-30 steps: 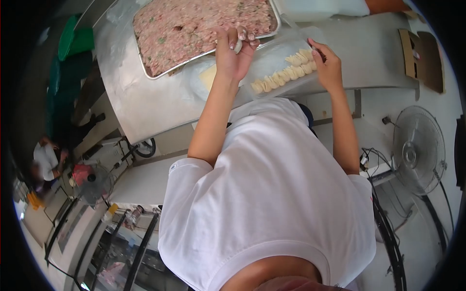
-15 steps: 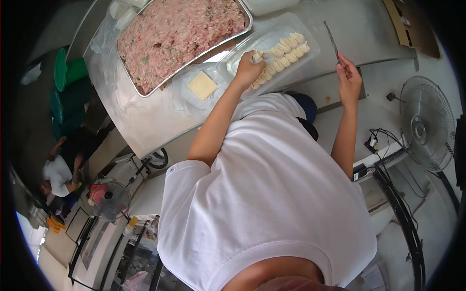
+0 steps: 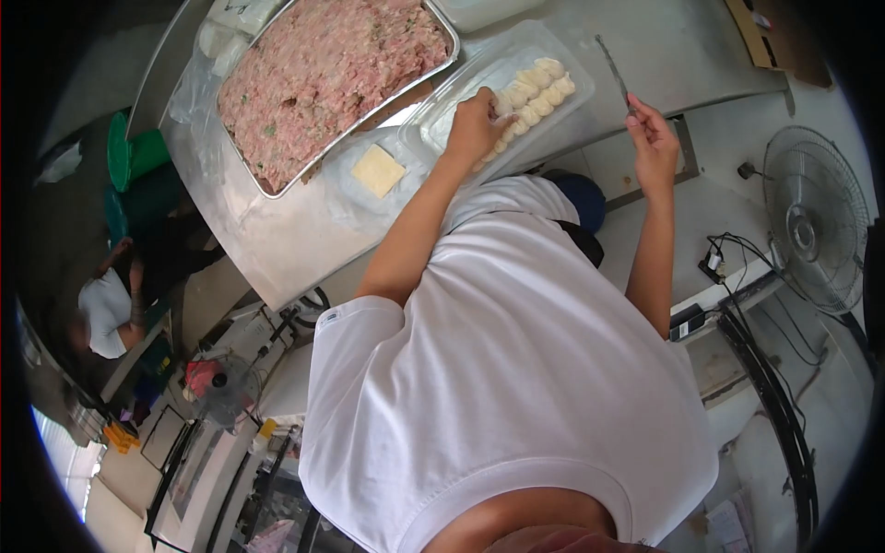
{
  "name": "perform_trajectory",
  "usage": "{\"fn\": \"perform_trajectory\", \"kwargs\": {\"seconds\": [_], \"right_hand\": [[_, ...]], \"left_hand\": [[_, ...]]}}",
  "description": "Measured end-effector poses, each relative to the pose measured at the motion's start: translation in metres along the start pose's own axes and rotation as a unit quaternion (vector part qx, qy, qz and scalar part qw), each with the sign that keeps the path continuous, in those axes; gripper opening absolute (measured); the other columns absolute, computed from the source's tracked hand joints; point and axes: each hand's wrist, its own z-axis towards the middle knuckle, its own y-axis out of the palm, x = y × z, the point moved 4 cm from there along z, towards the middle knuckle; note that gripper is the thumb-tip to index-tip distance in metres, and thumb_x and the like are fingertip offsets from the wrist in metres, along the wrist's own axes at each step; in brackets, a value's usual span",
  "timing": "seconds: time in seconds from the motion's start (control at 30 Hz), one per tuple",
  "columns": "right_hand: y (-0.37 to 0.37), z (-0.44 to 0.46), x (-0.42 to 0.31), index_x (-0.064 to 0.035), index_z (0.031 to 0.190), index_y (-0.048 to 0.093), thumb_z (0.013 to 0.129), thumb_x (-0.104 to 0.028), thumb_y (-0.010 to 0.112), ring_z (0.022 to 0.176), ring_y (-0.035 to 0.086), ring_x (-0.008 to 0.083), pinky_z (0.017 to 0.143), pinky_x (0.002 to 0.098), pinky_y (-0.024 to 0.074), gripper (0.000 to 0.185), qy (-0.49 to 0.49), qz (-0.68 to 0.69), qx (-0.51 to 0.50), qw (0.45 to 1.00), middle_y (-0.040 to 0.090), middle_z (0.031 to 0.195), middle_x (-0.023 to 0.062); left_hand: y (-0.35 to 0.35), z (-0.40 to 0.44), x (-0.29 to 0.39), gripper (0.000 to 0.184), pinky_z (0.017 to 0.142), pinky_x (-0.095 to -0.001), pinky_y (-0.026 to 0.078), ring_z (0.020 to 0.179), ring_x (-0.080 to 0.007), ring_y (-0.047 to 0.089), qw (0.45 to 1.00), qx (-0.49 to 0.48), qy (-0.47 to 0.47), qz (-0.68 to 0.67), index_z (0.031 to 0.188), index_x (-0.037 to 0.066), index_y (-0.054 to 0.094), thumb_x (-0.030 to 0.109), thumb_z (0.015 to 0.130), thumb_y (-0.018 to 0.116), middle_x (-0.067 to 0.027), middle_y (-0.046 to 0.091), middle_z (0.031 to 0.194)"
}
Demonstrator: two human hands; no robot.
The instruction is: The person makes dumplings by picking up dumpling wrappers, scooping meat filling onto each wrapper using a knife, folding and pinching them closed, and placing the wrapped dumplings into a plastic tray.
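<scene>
My left hand (image 3: 473, 129) is inside a clear plastic container (image 3: 562, 124), with its fingers closed on a dumpling at the near end of the rows. Most of that dumpling is hidden by the fingers. Pale folded dumplings (image 3: 535, 97) line the container in two rows. In my right hand (image 3: 653, 138), raised off to the right, a thin metal spatula (image 3: 610, 63) is pinched and points up and away. Left of the container, a stack of square yellow wrappers (image 3: 378, 170) lies on clear plastic. Behind it stands a metal tray (image 3: 358, 120) full of minced meat filling (image 3: 327, 78).
Everything rests on a steel table (image 3: 267, 244). Beyond its right end are a cardboard box (image 3: 774, 41) and a standing fan (image 3: 811, 221). Green bins (image 3: 138, 161) and another person (image 3: 106, 309) are at the far left.
My left hand has settled lower against the dumpling rows, covering the dumpling in its fingers. My right hand still holds the spatula, slightly shifted left. The whole view has tilted a little.
</scene>
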Motion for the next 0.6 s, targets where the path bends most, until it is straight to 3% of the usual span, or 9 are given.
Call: {"fn": "perform_trajectory", "kwargs": {"seconds": [0.27,0.37,0.47,0.5,0.6], "right_hand": [[-0.001,0.000,0.003,-0.0044,0.126,0.064,0.093,-0.004,0.061,0.081,0.049,0.0042,0.075,0.0176,0.0409,0.033,0.006,0.004,-0.004,1.000,0.053,0.090,-0.0051],[0.006,0.002,0.001,-0.0037,0.127,0.063,0.093,-0.004,0.061,0.081,0.050,0.0049,0.076,0.0183,0.0413,0.033,0.013,-0.019,-0.021,1.000,0.054,0.090,-0.0047],[0.012,0.006,-0.004,-0.0028,0.127,0.063,0.094,-0.004,0.061,0.082,0.051,0.0054,0.078,0.0185,0.0416,0.033,0.013,-0.010,-0.031,0.999,0.054,0.091,-0.0040],[0.014,0.007,-0.005,-0.0035,0.127,0.063,0.093,-0.005,0.062,0.083,0.052,0.0056,0.078,0.0189,0.0421,0.034,0.016,-0.013,-0.026,0.999,0.055,0.091,-0.0035],[0.021,0.008,-0.003,-0.0039,0.128,0.063,0.094,-0.007,0.063,0.083,0.053,0.0056,0.079,0.0193,0.0427,0.034,0.013,-0.014,-0.034,0.999,0.056,0.091,-0.0031]], "left_hand": [[-0.010,0.010,-0.007,0.030,0.071,-0.0405,0.052,0.081,-0.0320,0.067,0.992,-0.053,0.106,0.032,0.093,0.004,0.061,0.016,0.072,0.079,-0.0151,0.068,0.085],[-0.002,0.015,-0.013,0.029,0.071,-0.0411,0.051,0.082,-0.0320,0.067,0.995,-0.059,0.078,0.027,0.093,0.005,0.061,0.018,0.073,0.078,-0.0133,0.069,0.086],[-0.015,0.002,-0.002,0.029,0.069,-0.0420,0.051,0.082,-0.0320,0.066,0.993,-0.038,0.090,0.073,0.092,0.007,0.060,0.020,0.074,0.079,-0.0115,0.069,0.085],[-0.027,-0.007,0.006,0.026,0.069,-0.0421,0.051,0.080,-0.0318,0.065,0.987,0.016,0.130,0.095,0.092,0.008,0.060,0.019,0.076,0.076,-0.0102,0.067,0.083],[-0.063,-0.042,-0.009,0.023,0.069,-0.0418,0.051,0.079,-0.0319,0.064,0.985,0.120,0.077,0.095,0.094,0.007,0.060,0.018,0.079,0.074,-0.0101,0.066,0.083]]}}
